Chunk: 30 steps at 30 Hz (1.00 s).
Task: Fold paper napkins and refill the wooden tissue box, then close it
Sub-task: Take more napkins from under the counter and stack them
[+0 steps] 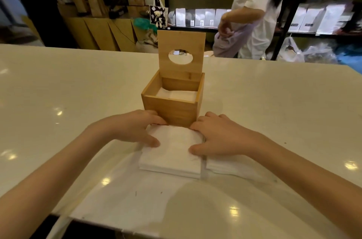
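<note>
A wooden tissue box (175, 110) stands in the middle of the table with its lid (181, 43) raised upright; the lid has an oval hole. White napkins (176, 95) lie low inside it. Just in front of the box sits a stack of white paper napkins (172, 152). My left hand (133, 129) grips the stack's left side, thumb on top and fingers at the far edge. My right hand (217, 137) grips its right side the same way. A second, flatter pile of napkins (231, 166) lies to the right, partly under my right arm.
The pale glossy table (68, 92) spreads wide on both sides. A clear plastic sheet (127, 199) lies near its front edge. Behind the table stands a person in white (252, 19), in front of shelves of bags (195, 15).
</note>
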Tool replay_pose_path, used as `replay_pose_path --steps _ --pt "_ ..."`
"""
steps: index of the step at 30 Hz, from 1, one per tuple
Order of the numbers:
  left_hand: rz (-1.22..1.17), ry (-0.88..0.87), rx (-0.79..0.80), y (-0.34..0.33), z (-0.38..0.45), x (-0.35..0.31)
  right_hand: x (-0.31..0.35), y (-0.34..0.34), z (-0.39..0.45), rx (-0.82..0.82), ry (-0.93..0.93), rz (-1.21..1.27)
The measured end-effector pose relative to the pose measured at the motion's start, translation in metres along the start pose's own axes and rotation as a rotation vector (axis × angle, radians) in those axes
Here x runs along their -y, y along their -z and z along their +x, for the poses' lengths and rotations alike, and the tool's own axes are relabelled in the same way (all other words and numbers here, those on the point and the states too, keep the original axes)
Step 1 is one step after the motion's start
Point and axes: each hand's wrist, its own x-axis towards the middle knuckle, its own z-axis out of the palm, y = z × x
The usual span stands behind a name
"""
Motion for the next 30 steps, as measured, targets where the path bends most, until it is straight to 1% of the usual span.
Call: replay_pose_path --steps 8,12,14,17,20,22,25,28,30 --pt "-0.034 0.03 0.036 0.001 0.001 -0.004 0.01 0.007 0.004 0.035 -0.046 0.057" --pt "-0.102 -0.01 0.02 0.005 -0.004 -0.003 0.012 0.008 0.0 -0.023 -0.034 0.122" --pt "-0.15 -0.022 0.004 0.011 -0.009 -0.003 0.012 0.012 -0.004 -0.046 -0.029 0.228" --pt "-0.237 -0.027 0.017 0.027 -0.018 -0.007 0.011 0.023 -0.01 -0.046 -0.013 0.454" --pt "-0.352 -0.042 -0.004 0.048 -0.024 -0.013 0.004 0.041 -0.019 -0.128 -0.063 0.622" --pt "-0.444 -0.063 -0.058 0.061 -0.025 -0.024 -0.005 0.054 -0.027 -0.21 -0.116 0.746" --pt "-0.56 -0.079 -0.153 0.073 -0.023 -0.043 -0.02 0.072 -0.042 -0.354 -0.158 0.847" --pt "-0.669 -0.147 -0.196 0.069 -0.016 -0.064 -0.039 0.082 -0.065 -0.46 -0.155 0.969" --pt "-0.728 -0.194 -0.201 0.056 -0.01 -0.077 -0.05 0.081 -0.081 -0.506 -0.205 1.033"
